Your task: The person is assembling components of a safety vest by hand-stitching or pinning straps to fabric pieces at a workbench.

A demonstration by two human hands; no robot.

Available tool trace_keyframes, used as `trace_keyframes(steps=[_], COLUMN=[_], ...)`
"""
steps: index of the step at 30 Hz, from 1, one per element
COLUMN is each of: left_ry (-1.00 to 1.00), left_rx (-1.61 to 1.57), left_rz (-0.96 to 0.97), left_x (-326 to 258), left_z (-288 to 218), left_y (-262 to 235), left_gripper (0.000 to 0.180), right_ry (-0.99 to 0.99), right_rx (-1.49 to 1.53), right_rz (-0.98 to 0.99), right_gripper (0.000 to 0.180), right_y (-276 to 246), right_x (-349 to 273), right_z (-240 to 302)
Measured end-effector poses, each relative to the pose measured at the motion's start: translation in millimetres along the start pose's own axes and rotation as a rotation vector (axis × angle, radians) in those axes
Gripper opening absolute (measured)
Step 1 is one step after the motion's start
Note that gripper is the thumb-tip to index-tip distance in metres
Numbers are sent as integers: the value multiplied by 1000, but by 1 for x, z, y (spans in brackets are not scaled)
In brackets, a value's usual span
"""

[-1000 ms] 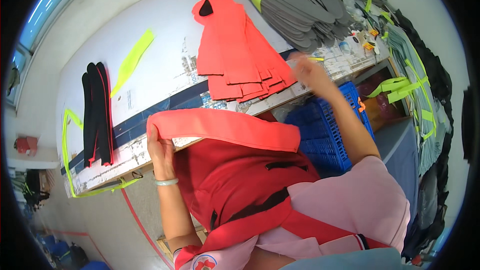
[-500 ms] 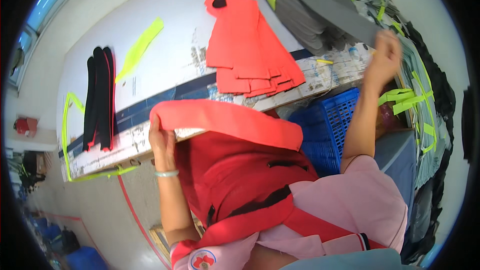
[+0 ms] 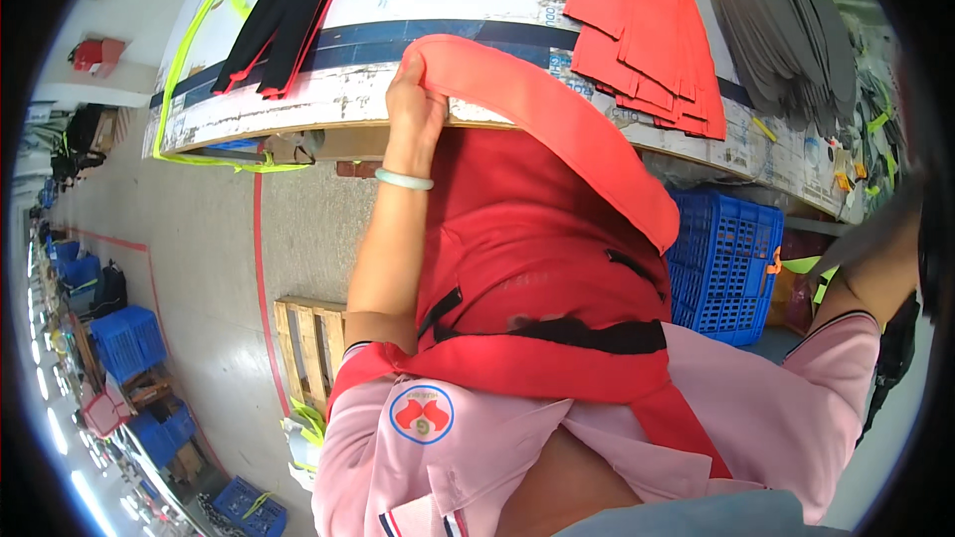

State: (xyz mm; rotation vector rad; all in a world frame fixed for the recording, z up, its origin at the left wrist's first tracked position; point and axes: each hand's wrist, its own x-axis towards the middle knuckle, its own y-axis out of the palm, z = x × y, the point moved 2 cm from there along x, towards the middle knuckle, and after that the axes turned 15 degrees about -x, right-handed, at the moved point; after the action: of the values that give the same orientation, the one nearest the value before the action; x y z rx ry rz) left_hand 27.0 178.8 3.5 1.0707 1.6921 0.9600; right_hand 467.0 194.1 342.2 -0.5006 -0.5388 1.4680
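Observation:
My left hand [image 3: 415, 104] pinches one end of a coral fabric strip [image 3: 557, 119], thumb on top. The strip curves down to the right across my red apron [image 3: 527, 209], its other end lying near my waist. Out at the right rim, my right forearm [image 3: 870, 273] is raised. A blurred grey fabric strip [image 3: 880, 224] hangs in the air there and covers part of it; the fingers are lost behind the strip and the dark rim. A fan of coral pieces [image 3: 637, 30] and a banded bundle of grey strips [image 3: 766, 35] lie on the table.
Black strips with red edges [image 3: 288, 20] rest at the table's left, beside a yellow-green band [image 3: 189, 50] hanging over its edge. A blue crate [image 3: 721, 268] stands below the table at right. A wooden pallet [image 3: 306, 343] is on the floor at left.
My view has swung down and left. The right hand has carried the grey strip away from the bundle to the right rim. My left hand still holds the coral strip.

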Motion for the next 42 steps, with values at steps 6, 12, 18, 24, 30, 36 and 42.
trace_keyframes(steps=[6,12,18,24,30,36,42], left_ry=[82,139,146,32,9,43,35], left_rx=[107,135,158,147,279,505,493], left_rz=[68,194,185,221,271,334,306], left_x=[-73,-102,-122,-123,-125,-125,-130], left_z=[1,-18,-30,-28,-27,-29,-17], left_y=[44,53,60,56,50,42,30], left_gripper=[25,26,28,30,33,33,32], right_ry=[-685,-455,-552,-534,-614,-570,-192], right_rx=[-147,-71,200,102,94,99,221], right_rz=[541,380,332,342,288,261,584], right_gripper=[42,43,36,25,25,30,33], right_y=[300,363,362,361,359,361,368], right_x=[-36,-48,-62,-57,-57,-61,-81], right_z=[15,-7,14,7,8,2,-17])
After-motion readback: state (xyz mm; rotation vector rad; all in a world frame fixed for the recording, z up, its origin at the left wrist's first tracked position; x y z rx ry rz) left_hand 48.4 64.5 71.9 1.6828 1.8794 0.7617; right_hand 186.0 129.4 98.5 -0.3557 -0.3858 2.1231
